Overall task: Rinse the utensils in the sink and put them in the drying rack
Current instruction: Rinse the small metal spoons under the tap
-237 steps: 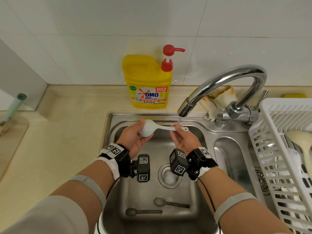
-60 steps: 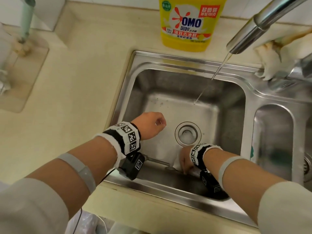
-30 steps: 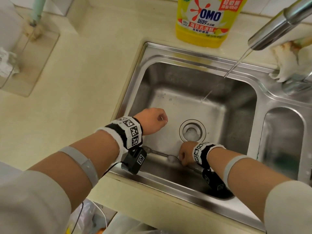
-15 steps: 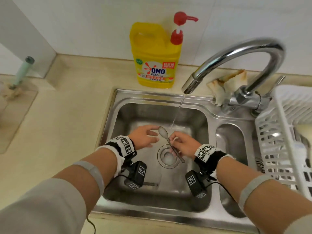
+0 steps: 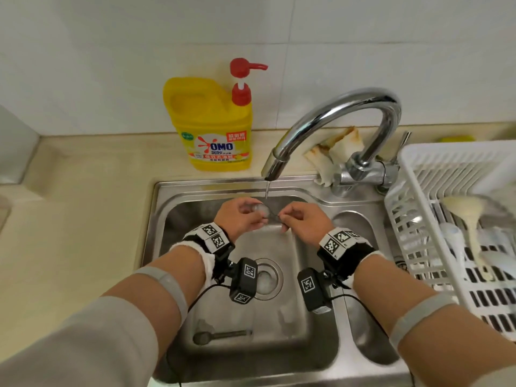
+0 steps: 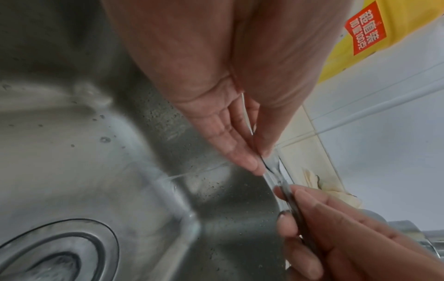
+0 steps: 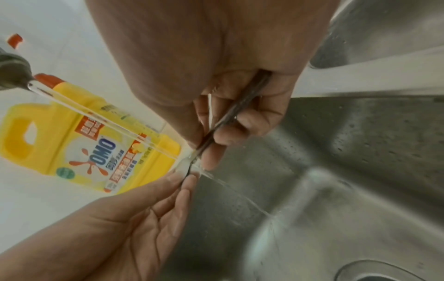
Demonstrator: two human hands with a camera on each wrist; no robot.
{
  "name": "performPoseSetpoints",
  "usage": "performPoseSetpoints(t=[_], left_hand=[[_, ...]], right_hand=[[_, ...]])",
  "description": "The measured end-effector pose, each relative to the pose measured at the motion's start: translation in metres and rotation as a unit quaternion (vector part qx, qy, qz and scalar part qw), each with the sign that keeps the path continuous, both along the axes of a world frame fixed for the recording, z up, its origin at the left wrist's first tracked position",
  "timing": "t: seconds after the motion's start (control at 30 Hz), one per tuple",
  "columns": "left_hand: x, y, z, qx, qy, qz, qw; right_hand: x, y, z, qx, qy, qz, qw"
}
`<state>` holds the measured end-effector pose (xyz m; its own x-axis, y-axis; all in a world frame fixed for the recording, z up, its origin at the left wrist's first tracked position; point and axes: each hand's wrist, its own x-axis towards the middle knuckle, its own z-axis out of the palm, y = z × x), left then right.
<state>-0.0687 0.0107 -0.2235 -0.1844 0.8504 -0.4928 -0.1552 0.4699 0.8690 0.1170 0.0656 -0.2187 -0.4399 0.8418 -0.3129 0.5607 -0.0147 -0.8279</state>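
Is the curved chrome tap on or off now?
On. A thin stream of water falls from the curved chrome tap onto the metal spoon held by both hands.

Basin floor (image 5: 290, 247) open below the hands; passage above is limited by the faucet spout (image 5: 329, 113); rack wall (image 5: 402, 219) blocks rightward.

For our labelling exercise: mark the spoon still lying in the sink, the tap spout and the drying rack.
spoon lying in the sink (image 5: 222, 335): head view, on its handle.
tap spout (image 5: 275, 166): head view, near the outlet.
drying rack (image 5: 458, 152): head view, on its back rim.
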Motion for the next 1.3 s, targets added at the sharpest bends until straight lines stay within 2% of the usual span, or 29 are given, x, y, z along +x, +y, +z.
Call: performPoseSetpoints(t=[0.17, 0.27, 0.4, 0.53, 0.7, 0.8, 1.0, 1.17, 1.3], left_hand=[[-0.003, 0.009, -0.001, 0.016, 0.071, -0.002, 0.997], [0.0, 0.013, 0.002, 0.029, 0.059, 0.012, 0.998], [-0.001, 0.015, 0.004, 0.03, -0.009, 0.026, 0.999], [-0.001, 0.014, -0.002, 0.026, -0.041, 0.003, 0.999], [-0.001, 0.011, -0.002, 0.04, -0.032, -0.044, 0.998], [-0.003, 0.012, -0.004, 0.024, -0.043, -0.028, 0.998], [-0.01, 0.013, -0.006, 0.002, -0.006, -0.012, 1.0], [-0.012, 0.009, -0.006, -0.005, -0.047, 0.0, 0.999], [-0.01, 0.009, -0.005, 0.0, -0.089, 0.018, 0.996]], right_hand=[[0.003, 0.004, 0.014, -0.021, 0.05, -0.056, 0.997], [0.008, 0.004, 0.019, -0.037, 0.103, -0.109, 0.988], [0.012, 0.0, 0.024, -0.102, 0.218, -0.225, 0.944], [0.013, -0.003, 0.025, -0.153, 0.295, -0.276, 0.902], [0.009, -0.005, 0.024, -0.163, 0.309, -0.284, 0.893], [0.006, -0.007, 0.024, -0.166, 0.313, -0.286, 0.891], [0.001, -0.006, 0.023, -0.189, 0.306, -0.296, 0.885], [-0.004, -0.006, 0.019, -0.162, 0.25, -0.295, 0.908], [-0.004, -0.005, 0.019, -0.151, 0.247, -0.301, 0.909]])
